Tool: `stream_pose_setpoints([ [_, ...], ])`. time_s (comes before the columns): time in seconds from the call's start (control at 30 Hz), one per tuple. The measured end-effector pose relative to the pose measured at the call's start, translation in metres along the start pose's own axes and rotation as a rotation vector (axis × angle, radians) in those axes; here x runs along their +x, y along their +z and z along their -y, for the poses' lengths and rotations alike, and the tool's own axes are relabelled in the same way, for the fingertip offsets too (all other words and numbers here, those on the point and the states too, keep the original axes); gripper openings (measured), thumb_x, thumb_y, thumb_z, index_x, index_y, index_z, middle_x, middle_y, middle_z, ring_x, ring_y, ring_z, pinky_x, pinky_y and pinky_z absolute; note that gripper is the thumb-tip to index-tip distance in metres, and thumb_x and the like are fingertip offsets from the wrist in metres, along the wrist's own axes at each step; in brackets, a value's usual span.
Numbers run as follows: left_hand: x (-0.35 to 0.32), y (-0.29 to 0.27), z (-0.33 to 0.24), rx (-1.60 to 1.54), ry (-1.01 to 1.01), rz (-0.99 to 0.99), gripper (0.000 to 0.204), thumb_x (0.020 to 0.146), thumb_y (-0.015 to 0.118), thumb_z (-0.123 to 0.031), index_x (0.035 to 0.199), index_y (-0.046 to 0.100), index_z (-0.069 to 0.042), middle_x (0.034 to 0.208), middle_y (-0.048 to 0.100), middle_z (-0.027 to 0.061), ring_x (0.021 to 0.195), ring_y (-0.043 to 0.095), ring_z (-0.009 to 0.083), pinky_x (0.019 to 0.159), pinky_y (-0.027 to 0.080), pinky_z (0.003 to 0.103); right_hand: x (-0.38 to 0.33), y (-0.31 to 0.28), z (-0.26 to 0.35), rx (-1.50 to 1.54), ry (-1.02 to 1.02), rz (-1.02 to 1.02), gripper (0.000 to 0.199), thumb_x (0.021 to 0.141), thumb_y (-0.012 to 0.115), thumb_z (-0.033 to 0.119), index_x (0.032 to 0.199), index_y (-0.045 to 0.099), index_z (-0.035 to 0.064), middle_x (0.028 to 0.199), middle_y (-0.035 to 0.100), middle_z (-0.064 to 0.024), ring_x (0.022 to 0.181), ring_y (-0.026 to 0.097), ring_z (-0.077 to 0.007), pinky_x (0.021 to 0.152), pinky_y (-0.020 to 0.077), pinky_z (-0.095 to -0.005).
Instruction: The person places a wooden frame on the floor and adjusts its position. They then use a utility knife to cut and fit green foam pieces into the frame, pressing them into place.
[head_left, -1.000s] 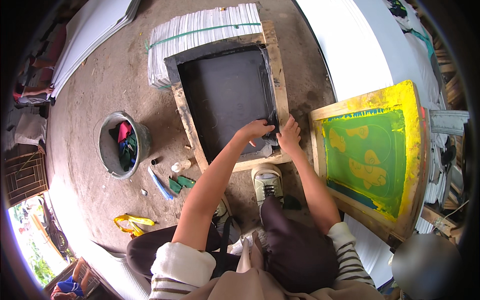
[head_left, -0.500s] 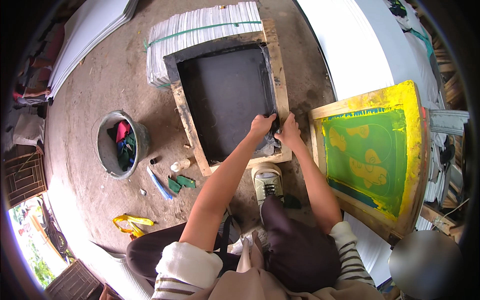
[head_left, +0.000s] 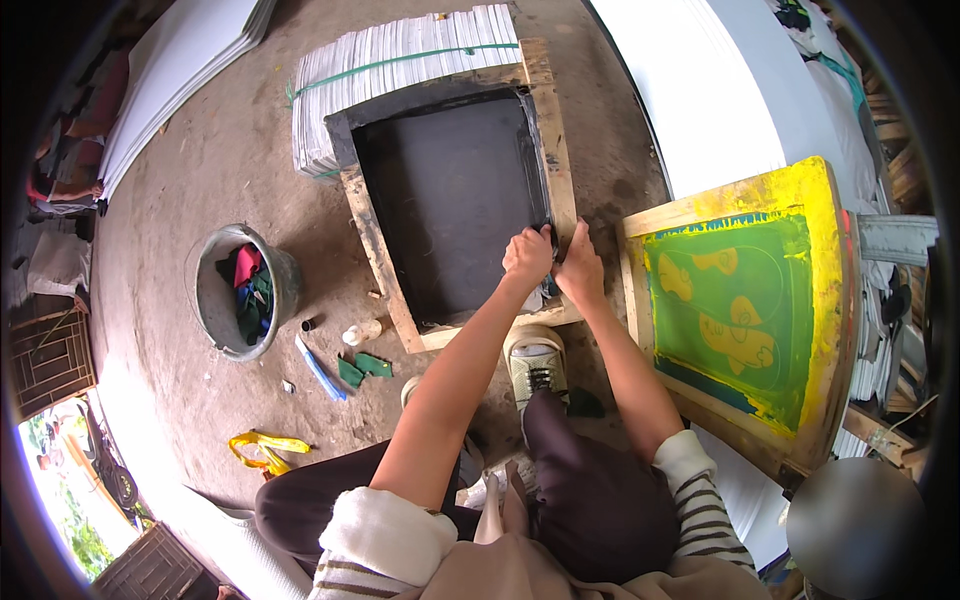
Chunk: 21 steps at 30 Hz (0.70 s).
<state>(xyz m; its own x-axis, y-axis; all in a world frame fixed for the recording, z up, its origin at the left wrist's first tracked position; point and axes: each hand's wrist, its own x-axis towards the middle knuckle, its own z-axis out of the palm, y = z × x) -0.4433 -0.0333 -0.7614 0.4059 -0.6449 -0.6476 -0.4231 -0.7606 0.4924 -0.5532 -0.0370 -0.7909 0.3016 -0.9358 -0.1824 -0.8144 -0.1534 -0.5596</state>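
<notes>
A wooden screen-printing frame (head_left: pixel 554 135) with a dark mesh panel (head_left: pixel 445 185) lies tilted before me, its far end against a bundled stack. Along the inside of its right rail runs a black strip of tape or film, wrinkled near the near corner. My left hand (head_left: pixel 527 256) is closed in a fist at that edge, pinching part of the dark strip. Beside it, my right hand (head_left: pixel 580 268) is wrapped over the right rail, thumb toward the strip. What lies between the two hands is mostly hidden.
At left stand a bucket (head_left: pixel 284 285) of cloth scraps, a blue-and-white tool (head_left: pixel 321 370), a small bottle (head_left: pixel 362 332), green scraps (head_left: pixel 364 369) and a yellow strap (head_left: pixel 268 449). A yellow-edged printing screen (head_left: pixel 735 310) leans at right. The strapped white stack (head_left: pixel 400 60) lies beyond.
My left hand has curled into a tighter fist at the edge, and my right hand has turned over the rail. The crumpled film by the corner shows less. A shoe now shows beside my left forearm.
</notes>
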Motion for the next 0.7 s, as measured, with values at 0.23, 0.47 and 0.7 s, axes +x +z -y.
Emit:
stream_pose_setpoints([
  [0.23,0.0,0.001,-0.004,0.103,0.12,0.024,0.055,0.092,0.037,-0.046,0.1,0.063,0.002,0.104,0.06,0.0258,0.102,0.057,0.0399,0.087,0.045,0.047,0.007,0.013,-0.015,0.117,-0.181,-0.25,0.083,0.068,0.07,0.005,0.135,0.021,0.0046,0.126,0.044,-0.0181,0.11,0.049,-0.0369,0.087,0.0436,-0.0437],
  [0.47,0.0,-0.006,0.005,0.072,0.158,-0.011,0.053,0.093,0.036,-0.043,0.099,0.063,0.002,0.098,0.061,0.0279,0.098,0.057,0.0437,0.085,0.045,0.049,0.007,0.016,-0.006,0.164,-0.124,-0.205,0.08,0.067,0.068,0.001,0.134,0.023,0.0043,0.123,0.045,-0.0184,0.096,0.056,-0.039,0.079,0.0481,-0.0439],
  [0.7,0.013,-0.005,0.023,0.002,0.266,-0.004,0.046,0.094,0.038,-0.038,0.094,0.061,0.002,0.091,0.059,0.0301,0.091,0.055,0.0468,0.081,0.045,0.05,0.011,0.032,-0.003,0.09,-0.107,-0.326,0.063,0.074,0.058,0.005,0.13,0.029,0.0042,0.109,0.051,-0.0192,0.091,0.056,-0.0397,0.073,0.0493,-0.0455],
])
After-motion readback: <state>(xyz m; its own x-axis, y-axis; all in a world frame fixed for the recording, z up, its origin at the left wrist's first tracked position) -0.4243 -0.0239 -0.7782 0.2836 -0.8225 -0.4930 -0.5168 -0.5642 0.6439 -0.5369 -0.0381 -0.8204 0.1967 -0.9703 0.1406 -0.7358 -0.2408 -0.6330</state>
